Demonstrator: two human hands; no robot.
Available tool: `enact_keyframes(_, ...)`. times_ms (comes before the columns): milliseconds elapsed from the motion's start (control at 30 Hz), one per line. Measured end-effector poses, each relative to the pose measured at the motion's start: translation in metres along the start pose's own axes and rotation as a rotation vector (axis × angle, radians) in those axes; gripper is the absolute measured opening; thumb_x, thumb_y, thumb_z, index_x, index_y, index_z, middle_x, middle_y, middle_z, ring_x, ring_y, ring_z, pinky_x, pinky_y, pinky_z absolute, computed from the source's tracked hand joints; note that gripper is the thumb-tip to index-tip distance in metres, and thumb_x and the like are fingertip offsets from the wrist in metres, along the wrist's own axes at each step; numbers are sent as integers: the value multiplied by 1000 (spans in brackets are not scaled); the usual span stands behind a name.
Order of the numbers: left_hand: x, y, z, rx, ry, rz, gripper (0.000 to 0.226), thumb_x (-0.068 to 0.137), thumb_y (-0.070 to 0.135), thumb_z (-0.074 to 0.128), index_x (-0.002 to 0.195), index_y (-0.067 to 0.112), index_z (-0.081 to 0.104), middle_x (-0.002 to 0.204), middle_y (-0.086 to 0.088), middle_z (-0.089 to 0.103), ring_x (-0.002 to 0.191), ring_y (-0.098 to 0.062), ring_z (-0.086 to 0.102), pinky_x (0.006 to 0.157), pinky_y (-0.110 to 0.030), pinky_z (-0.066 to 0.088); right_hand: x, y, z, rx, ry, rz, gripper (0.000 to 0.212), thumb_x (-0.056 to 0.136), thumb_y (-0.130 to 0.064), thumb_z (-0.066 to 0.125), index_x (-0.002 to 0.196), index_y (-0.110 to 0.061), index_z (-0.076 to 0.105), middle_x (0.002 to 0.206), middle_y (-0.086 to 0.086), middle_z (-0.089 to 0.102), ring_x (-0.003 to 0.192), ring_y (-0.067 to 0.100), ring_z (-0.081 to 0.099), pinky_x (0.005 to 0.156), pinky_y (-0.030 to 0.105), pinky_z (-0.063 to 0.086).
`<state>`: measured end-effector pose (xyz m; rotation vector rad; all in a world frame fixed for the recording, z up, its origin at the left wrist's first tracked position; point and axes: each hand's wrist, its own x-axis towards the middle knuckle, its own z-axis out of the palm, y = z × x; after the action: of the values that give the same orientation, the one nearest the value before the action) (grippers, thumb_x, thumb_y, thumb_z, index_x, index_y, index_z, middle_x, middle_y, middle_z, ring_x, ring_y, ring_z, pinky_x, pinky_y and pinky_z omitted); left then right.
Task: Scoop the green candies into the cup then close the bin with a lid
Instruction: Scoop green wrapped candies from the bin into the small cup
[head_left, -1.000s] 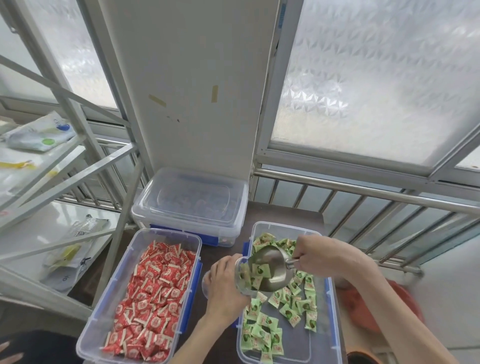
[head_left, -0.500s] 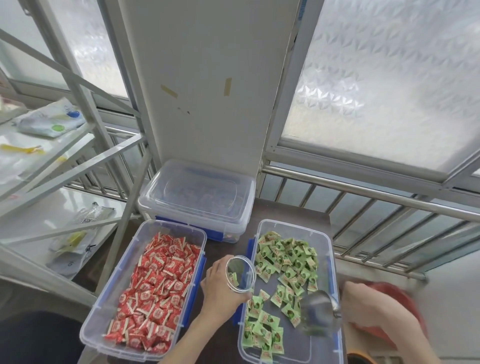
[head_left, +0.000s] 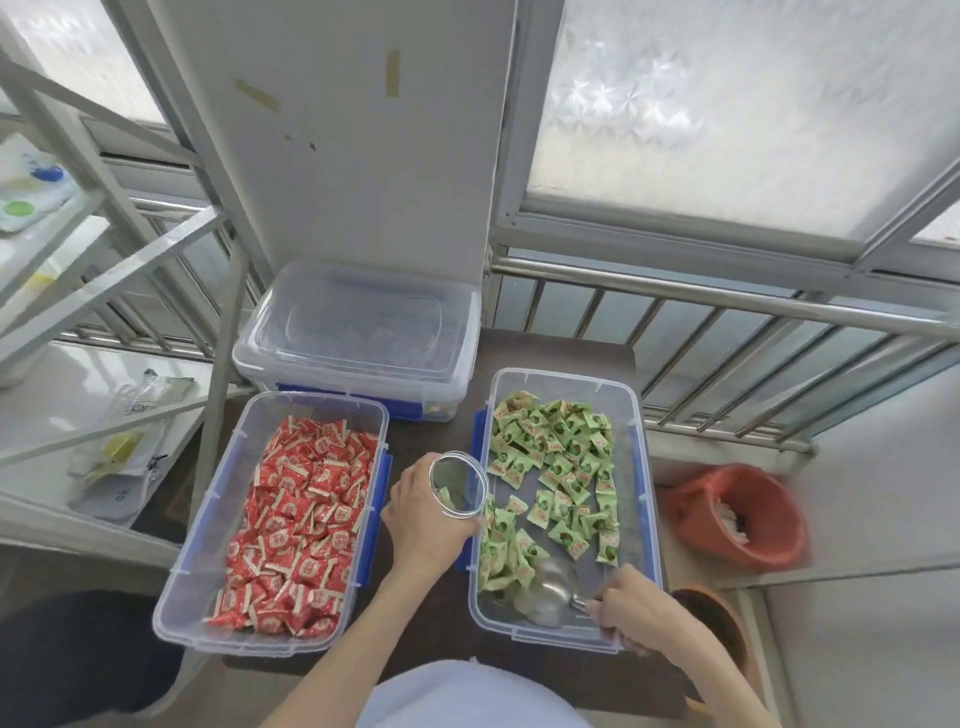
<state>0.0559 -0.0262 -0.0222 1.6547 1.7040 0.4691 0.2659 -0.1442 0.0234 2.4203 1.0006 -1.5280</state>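
On a dark table (head_left: 550, 348) by frosted windows, green candies (head_left: 553, 467) lie in an open clear bin (head_left: 647, 467). The left hand (head_left: 428, 519) wraps a clear cup (head_left: 458, 484); the right hand (head_left: 631, 613) grips a metal scoop (head_left: 548, 597).

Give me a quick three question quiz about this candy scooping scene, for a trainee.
1. True or false: the bin of green candies has its lid on.
2. Which hand holds the cup: A left, B right?
3. Fill in: the metal scoop rests in the bin of ____ candies.

Key: 1 false. 2 A, the left hand; the right hand grips the scoop handle. 3 green.
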Motion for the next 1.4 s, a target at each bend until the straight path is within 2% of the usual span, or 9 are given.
enact_keyframes(167,1,-5,3,-3,-6,-37,98,51,42,88,135,27,40,135,0,50,127,-27,46,100,-49,40,8,1,38,321,125,-17,26,92,-19,53,73,-2,55,56,8,54,37,16,42,36,22,34)
enact_keyframes(400,1,-1,3,28,-5,-62,95,52,40,88,133,29,39,133,0,51,125,-28,46,99,-48,40,49,-50,56,572,329,-90,40,94,-22,49,57,-12,40,51,5,44,47,20,44,50,27,37)
enact_keyframes(633,0,4,1,36,2,-87,98,53,41,88,135,28,37,135,0,50,126,-27,46,100,-48,41,115,-91,29,788,350,-48,11,90,-15,45,84,-10,53,80,13,61,57,21,50,53,29,39)
enact_keyframes(767,1,3,0,27,-5,-87,98,52,44,87,136,29,37,135,2,49,127,-25,46,101,-48,41,106,-78,31,842,349,-77,23,93,-10,47,99,-1,67,71,9,49,56,17,41,52,26,31)
enact_keyframes(900,1,-1,0,3,-6,-70,95,50,44,87,132,32,40,130,6,51,124,-22,47,100,-47,41,71,-42,31,761,348,-114,24,92,-7,48,89,-8,72,57,5,43,47,14,32,51,27,24)
enact_keyframes(1000,2,-1,0,2,6,-40,94,49,42,88,131,34,42,130,8,51,124,-21,47,99,-48,41,48,-14,19,737,307,-205,26,93,-4,48,91,4,72,57,6,40,46,11,27,49,26,20)
enact_keyframes(1167,3,5,-1,36,26,29,93,52,33,90,133,34,44,136,8,48,128,-20,44,102,-47,35,13,14,-28,623,183,-379,25,95,-3,51,100,-7,76,50,-4,45,41,3,32,42,12,26)
enact_keyframes(1267,5,11,-4,98,32,91,94,52,34,91,134,33,44,137,7,49,130,-19,43,104,-45,35,1,12,-61,473,79,-453,24,95,-5,54,100,-12,76,50,-7,50,42,5,33,44,16,27)
enact_keyframes(1400,5,16,-7,140,18,201,91,54,37,87,134,34,44,134,12,50,131,-14,42,106,-43,34,-18,-22,-94,128,16,-510,39,94,-13,55,64,-31,73,43,-11,46,44,6,33,48,20,28)
